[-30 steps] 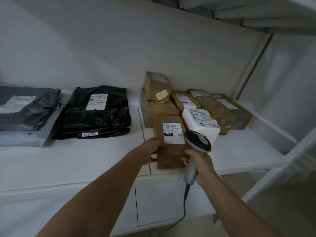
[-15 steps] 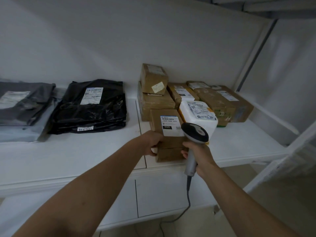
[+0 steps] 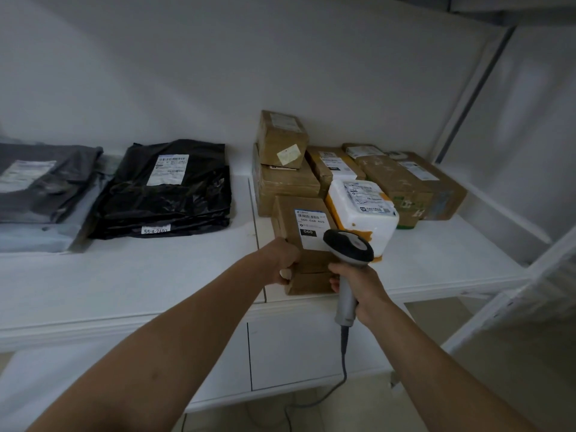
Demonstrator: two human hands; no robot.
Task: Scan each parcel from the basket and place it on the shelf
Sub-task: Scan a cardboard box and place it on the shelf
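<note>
Both outstretched: left hand (image 3: 285,260) grips parcel (image 3: 307,244) (shelved).

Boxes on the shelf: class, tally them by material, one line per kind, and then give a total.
Cardboard boxes: 7 in view, one of them gripped by the left hand
White foam boxes: 1
Total: 8
Boxes hidden behind these cannot be counted.
</note>
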